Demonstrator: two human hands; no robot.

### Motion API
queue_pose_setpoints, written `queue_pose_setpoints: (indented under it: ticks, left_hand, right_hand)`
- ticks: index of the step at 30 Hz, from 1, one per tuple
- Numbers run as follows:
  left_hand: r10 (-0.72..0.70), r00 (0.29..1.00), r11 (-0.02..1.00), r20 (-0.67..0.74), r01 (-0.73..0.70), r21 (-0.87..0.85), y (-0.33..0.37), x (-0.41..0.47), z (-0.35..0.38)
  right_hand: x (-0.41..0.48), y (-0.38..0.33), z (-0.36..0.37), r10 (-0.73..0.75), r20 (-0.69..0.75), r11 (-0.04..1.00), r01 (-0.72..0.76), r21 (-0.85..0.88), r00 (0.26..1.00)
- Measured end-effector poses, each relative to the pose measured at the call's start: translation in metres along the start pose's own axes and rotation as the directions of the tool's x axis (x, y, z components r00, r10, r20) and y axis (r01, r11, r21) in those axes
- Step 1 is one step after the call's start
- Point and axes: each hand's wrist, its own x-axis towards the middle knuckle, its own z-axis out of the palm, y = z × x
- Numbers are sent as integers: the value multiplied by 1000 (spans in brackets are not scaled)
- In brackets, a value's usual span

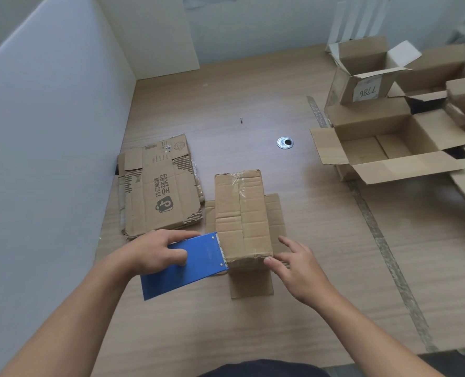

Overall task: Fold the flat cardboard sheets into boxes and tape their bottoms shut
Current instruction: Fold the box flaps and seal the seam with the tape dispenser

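Cardboard is lying in three states across the wooden table (pixel 226 104), and that is showing how far the job is along. At the far right several finished boxes (pixel 383 142) are sitting upright with their top flaps open, so those are looking done. In the middle, just in front of the person, one box (pixel 242 213) is resting upside down, its lower flaps splaying flat on the table around it. Clear tape (pixel 239 191) is running along the centre seam from the far edge toward the near one, so this bottom is looking closed, with the strip probably only needing to be cut and smoothed. To the left, a stack of flat sheets (pixel 158 186) is waiting unfolded, so a fair part of the task is remaining.

The left hand (pixel 155 251) is gripping a blue tape dispenser (pixel 188 265), thumb pressing on its flat face and fingers curling over its far edge, setting the toothed end against the near left edge of the box. The right hand (pixel 299 268) is reaching in from the right with fingers spread and nearly straight, holding nothing, its thumb tip touching the box's near right corner as if steadying it
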Motion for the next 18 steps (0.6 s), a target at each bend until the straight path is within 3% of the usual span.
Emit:
queue_pose_setpoints:
  ticks: [5,11,15,18]
  left_hand:
    - [-2,1000,1000,1,2,6,0,1,0]
    - [-6,1000,1000,10,6,7,-1,1,0]
    - [-4,1000,1000,18,4,-3,0,0,0]
    - [-8,1000,1000,17,8,-3,0,0,0]
  right_hand:
    - [-6,4,12,24,66,995,-30,94,998]
    - [-19,18,25,-32,249,999,24,33,968]
    - [-8,24,14,-42,-63,997,46,69,997]
    - [-5,17,5,-230,-223,969,245,43,947]
